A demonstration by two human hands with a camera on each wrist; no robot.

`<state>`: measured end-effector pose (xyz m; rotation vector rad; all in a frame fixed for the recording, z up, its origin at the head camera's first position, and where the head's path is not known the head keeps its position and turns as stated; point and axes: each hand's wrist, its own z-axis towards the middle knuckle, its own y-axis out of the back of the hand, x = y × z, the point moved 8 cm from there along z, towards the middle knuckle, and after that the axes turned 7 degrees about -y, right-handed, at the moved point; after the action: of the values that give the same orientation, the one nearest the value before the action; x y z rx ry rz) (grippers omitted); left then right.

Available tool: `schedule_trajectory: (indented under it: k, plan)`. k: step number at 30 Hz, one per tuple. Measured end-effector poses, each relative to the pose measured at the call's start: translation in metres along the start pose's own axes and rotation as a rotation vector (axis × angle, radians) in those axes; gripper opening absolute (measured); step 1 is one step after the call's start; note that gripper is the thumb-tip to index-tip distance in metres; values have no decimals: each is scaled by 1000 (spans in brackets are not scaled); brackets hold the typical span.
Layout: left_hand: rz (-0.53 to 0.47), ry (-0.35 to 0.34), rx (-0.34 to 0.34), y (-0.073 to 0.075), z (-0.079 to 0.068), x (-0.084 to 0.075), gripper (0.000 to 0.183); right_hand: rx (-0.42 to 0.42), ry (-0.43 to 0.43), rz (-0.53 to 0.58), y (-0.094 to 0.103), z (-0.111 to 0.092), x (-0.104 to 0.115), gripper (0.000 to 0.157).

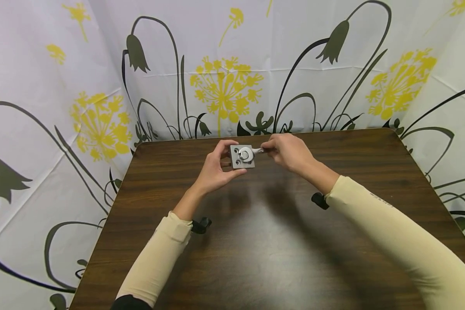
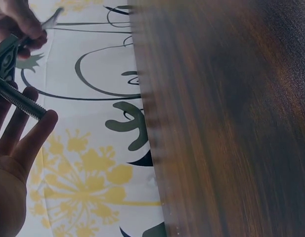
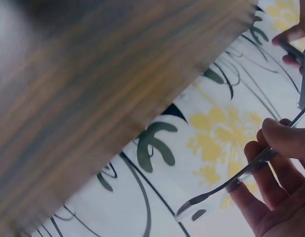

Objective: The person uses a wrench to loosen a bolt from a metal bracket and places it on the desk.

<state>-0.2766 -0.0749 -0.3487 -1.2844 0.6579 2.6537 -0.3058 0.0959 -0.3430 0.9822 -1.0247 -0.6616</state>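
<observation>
In the head view my left hand (image 1: pixel 214 170) grips a square grey metal block (image 1: pixel 249 165) by its edges, thumb along the lower edge and index finger at the top. Holes show in the block's face, and a bolt (image 1: pixel 244 156) runs through it. The threaded shank (image 2: pixel 24 102) sticks out behind, a fingertip close at its end. A shiny metal wrench (image 1: pixel 258 150) has its ring end around the bolt head. My right hand (image 1: pixel 291 150) pinches the wrench's handle between thumb and fingers; its far end (image 3: pixel 194 206) extends past the fingers in the right wrist view.
Both hands are above a dark wood-grain table (image 1: pixel 255 258), near its far edge. Behind the table hangs a white curtain (image 1: pixel 232 38) with yellow and grey flower prints. A dark wrist-worn device (image 1: pixel 202 225) sits below each forearm.
</observation>
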Motion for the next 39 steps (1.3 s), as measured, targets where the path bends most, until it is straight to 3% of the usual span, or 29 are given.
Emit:
schedule_trajectory:
  k: [14, 23, 27, 34, 39]
  plan:
    - [23, -2, 29, -3, -1, -5, 68, -51, 206, -191, 7, 27, 20, 26]
    - [4, 1, 40, -6, -1, -5, 67, -177, 469, -297, 10, 34, 43, 22]
    - [1, -1, 43, -6, -1, -5, 66, -210, 546, -336, 11, 34, 51, 16]
    - [-22, -12, 47, -7, -1, -3, 66, -201, 582, -386, 11, 36, 57, 18]
    - [-17, -3, 34, -5, -2, -3, 67, -236, 485, -342, 20, 37, 46, 26]
